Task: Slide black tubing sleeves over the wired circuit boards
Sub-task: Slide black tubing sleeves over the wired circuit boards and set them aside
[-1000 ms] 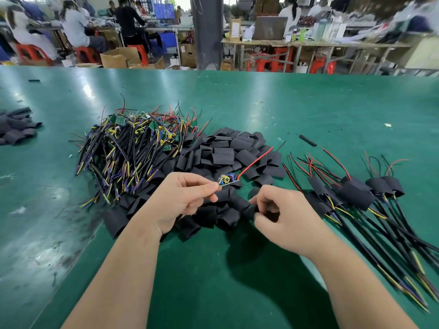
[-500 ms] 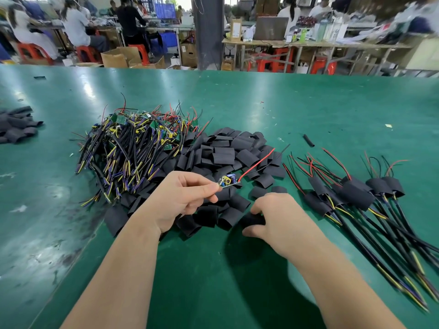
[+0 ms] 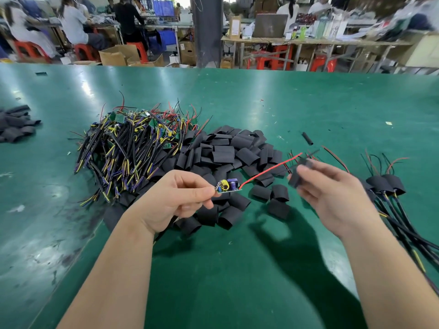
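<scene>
My left hand (image 3: 175, 200) pinches a small wired circuit board (image 3: 228, 185) above the sleeve pile; its red wire (image 3: 270, 169) runs up to the right. My right hand (image 3: 332, 198) holds one black tubing sleeve (image 3: 299, 173) in its fingertips, raised off the table to the right of the board, near the tip of the red wire. Loose black sleeves (image 3: 228, 155) lie heaped in the middle of the green table (image 3: 237, 269). A tangle of bare wired boards (image 3: 133, 146) lies to the left of the heap. Sleeved boards (image 3: 384, 184) with cables lie at the right.
A second small pile of black sleeves (image 3: 16, 125) sits at the far left edge. A short black tube piece (image 3: 307, 138) lies alone behind the right hand. Beyond the table's far edge are people on red stools, cardboard boxes, a dark pillar (image 3: 206, 32) and cluttered benches.
My right hand has lifted off the sleeve pile with one sleeve and risen to the right, toward the red wire's end. The left hand keeps holding the board, slightly raised.
</scene>
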A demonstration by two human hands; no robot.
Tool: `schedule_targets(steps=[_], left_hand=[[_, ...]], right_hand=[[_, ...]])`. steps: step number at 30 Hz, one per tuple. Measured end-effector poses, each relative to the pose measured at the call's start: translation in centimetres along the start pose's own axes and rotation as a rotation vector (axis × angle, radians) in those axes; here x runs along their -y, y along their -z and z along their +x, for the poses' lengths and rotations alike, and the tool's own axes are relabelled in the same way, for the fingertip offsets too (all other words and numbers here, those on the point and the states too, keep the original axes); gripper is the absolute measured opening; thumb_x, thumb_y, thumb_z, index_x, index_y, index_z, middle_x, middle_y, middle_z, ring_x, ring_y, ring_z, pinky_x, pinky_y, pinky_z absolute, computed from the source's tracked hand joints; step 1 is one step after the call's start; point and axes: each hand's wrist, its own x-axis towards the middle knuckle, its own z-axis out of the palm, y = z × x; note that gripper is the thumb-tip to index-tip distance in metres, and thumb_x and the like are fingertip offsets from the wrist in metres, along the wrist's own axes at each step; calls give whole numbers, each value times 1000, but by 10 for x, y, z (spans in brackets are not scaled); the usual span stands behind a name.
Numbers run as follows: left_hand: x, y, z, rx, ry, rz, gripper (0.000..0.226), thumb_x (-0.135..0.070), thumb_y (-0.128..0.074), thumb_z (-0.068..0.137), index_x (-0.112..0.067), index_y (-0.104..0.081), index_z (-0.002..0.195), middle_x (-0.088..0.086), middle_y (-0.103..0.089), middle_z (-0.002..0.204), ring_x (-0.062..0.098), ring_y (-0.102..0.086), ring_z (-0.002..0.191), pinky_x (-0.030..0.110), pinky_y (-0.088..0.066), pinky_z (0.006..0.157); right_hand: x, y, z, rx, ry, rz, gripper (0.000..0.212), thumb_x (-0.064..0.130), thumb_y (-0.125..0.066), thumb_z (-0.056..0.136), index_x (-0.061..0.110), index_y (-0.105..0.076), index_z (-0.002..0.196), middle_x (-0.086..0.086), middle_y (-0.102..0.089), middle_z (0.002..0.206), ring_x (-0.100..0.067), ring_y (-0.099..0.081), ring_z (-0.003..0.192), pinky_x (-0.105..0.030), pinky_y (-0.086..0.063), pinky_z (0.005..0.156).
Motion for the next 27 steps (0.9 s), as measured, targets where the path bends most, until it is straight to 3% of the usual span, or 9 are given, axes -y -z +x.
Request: schedule_targets(steps=[4, 7, 10, 13, 18, 22, 27], left_hand=[[-4, -3, -3, 42, 16, -23, 21, -7, -58, 75, -13, -73, 62, 5, -62, 54, 3, -29, 35, 11, -20, 39], [-4, -4, -3, 20, 27, -29, 19, -6, -58, 74, -10, -73, 62, 6, -61, 54, 4, -29, 35, 11, -19, 39], [-5, -4, -3, 8, 10, -37, 20, -6, -57, 74, -9, -73, 63, 5, -61, 54, 3, -29, 35, 11, -18, 40], [-6, -3, -4, 8, -14, -35, 26, -5, -55, 76, -12, -73, 59, 3, -61, 53, 2, -29, 35, 11, -18, 40], [-5, 0, -4, 20, -27, -59, 26, -4, -55, 75, -14, -71, 58, 5, -61, 54, 3, -29, 34, 9, -21, 41], [-5, 0, -4, 51, -38, -35, 16, -8, -65, 73, -14, -71, 59, 5, -62, 56, 4, -29, 35, 11, -21, 40], [-7, -3, -4, 8, -18, -23, 26, -6, -55, 77, -14, -72, 59, 0, -59, 51, 2, -29, 34, 11, -20, 39]], right_hand=[[4, 1, 2, -48, -89, 496, 8, 20, -62, 83, 13, -60, 88, -4, -67, 86, -13, -70, 72, -27, -55, 75], [6, -4, 0, -34, -123, 661, 34, 23, -68, 73, 10, -56, 101, -8, -55, 100, -9, -66, 65, -23, -56, 67], [9, -7, -3, 7, -139, 693, 40, 27, -69, 68, 12, -52, 102, -7, -48, 106, -7, -62, 63, -21, -55, 62], [12, -10, -8, 44, -145, 707, 47, 28, -68, 69, 9, -52, 109, -6, -65, 102, -7, -65, 60, -19, -54, 60], [11, -11, -9, -72, -175, 748, 46, 22, -68, 81, 4, -52, 120, -11, -64, 114, -12, -70, 64, -22, -55, 61], [10, -12, -10, -59, -186, 717, 57, 22, -74, 65, 6, -51, 115, -11, -64, 106, -11, -67, 58, -21, -55, 59], [12, -13, -15, 67, -198, 677, 50, 31, -70, 68, 4, -56, 108, -8, -74, 93, -7, -66, 57, -19, -55, 58]])
